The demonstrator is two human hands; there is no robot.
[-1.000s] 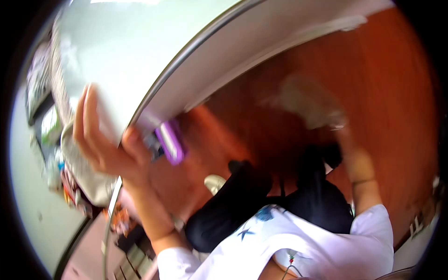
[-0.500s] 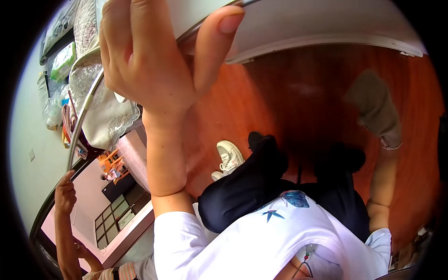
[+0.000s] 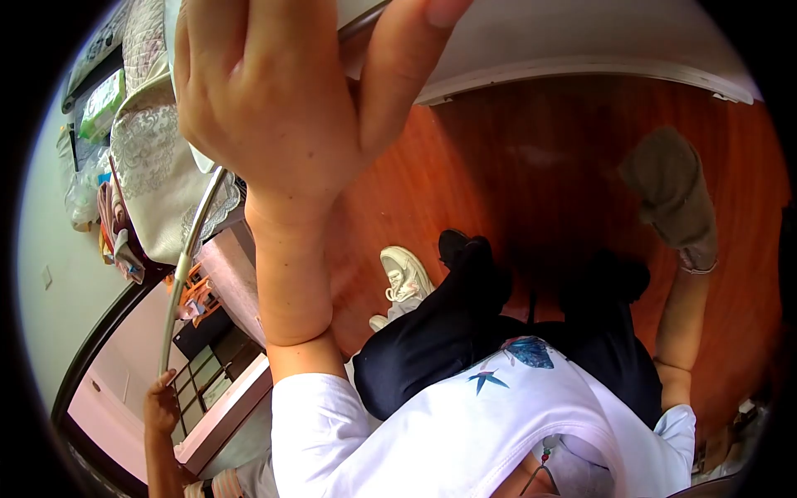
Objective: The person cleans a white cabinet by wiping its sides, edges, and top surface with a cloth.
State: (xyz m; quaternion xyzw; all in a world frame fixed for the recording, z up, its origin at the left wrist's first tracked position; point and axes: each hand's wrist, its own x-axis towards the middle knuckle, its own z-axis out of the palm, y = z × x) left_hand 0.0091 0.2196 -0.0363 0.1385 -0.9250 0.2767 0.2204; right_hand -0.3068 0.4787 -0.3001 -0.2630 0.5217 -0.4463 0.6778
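Observation:
My left hand [image 3: 278, 108] is large at the top with its back towards me. Its thumb is spread from the fingers, and the fingertips lie beyond the frame. A metal strip [image 3: 362, 21] beside a pale panel [image 3: 515, 37] shows between thumb and fingers; contact is hidden. Below the hand, a slender metal rod [image 3: 195, 224] slants down to another person's hand [image 3: 161, 407], which is closed at its lower end. Out to the right, my right hand [image 3: 671, 187] is inside a grey-brown cloth mitt that hides its fingers, above the floor.
Reddish wooden floor [image 3: 548, 149] lies below, with a white shoe [image 3: 404, 274] near my dark trouser legs. A lace-edged cloth [image 3: 145, 187] drapes at upper left beside bags and packets. A dark-framed mirror [image 3: 124, 365] stands at lower left. A pale ledge [image 3: 581, 69] crosses the top.
The other person's hand has shifted right and down with the rod's lower end. My left hand has moved slightly up and looks larger. My mitt-covered right hand is almost unchanged.

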